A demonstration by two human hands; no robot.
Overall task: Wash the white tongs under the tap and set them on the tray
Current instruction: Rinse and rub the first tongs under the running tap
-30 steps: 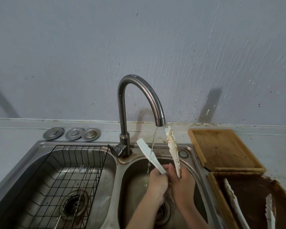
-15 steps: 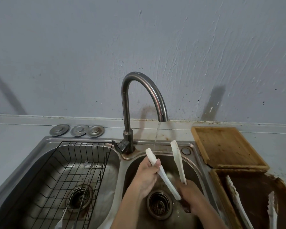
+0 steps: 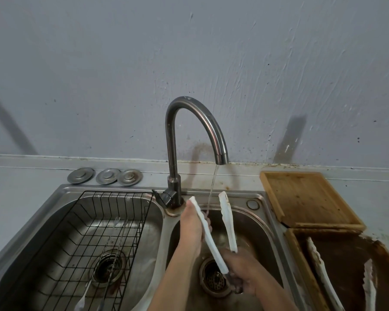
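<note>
White tongs (image 3: 227, 221) stand spread open in the right sink basin (image 3: 259, 234), tips up, under the thin water stream from the curved steel tap (image 3: 202, 115). My right hand (image 3: 240, 270) grips their hinge end low over the drain. My left hand (image 3: 192, 227) wraps its fingers round the left arm of the tongs, just below its tip. The water falls between the two arms onto my left fingers. A dark wooden tray (image 3: 299, 254) at the lower right holds another pair of white tongs (image 3: 321, 268).
A lighter wooden tray (image 3: 272, 198) sits behind the dark one on the counter. The left basin holds a black wire rack (image 3: 81, 225) with metal utensils (image 3: 108, 254). Three round metal sink plugs (image 3: 106, 176) lie on the counter behind it. A grey wall rises behind the tap.
The tongs have dropped lower into the basin and my right hand has sunk toward the drain. My left hand slid up the left arm to near its tip.
</note>
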